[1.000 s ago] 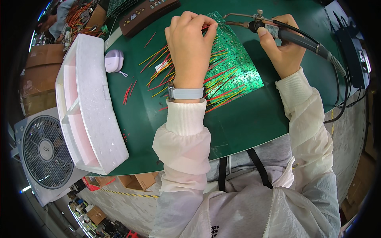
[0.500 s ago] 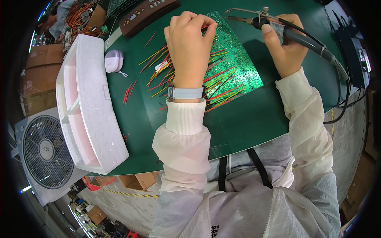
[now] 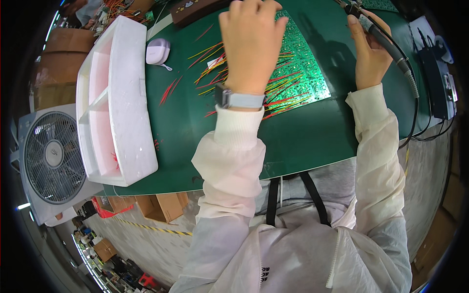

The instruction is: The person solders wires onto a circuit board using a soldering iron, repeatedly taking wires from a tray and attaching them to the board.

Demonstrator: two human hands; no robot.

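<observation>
A green circuit board (image 3: 303,73) lies on the green table mat (image 3: 303,139), with several red, yellow and green wires (image 3: 283,95) spread over and beside it. My left hand (image 3: 251,46) rests palm-down over the board's upper left part, fingers curled; what its fingertips touch is hidden. A wristwatch (image 3: 237,99) sits on that wrist. My right hand (image 3: 369,56) grips a black soldering iron (image 3: 386,44) to the right of the board; the tip points toward the top edge, and its cable (image 3: 415,112) trails down the right side.
A white foam tray (image 3: 115,105) with pink compartments lies on the left of the mat. A small lilac case (image 3: 158,51) sits beside it. A dark box (image 3: 195,10) stands at the back, a black power unit (image 3: 437,80) at the right. A white fan (image 3: 51,163) stands on the floor left.
Both hands have shifted a little toward the top of the view. The right hand has lifted the soldering iron farther from the board's right edge.
</observation>
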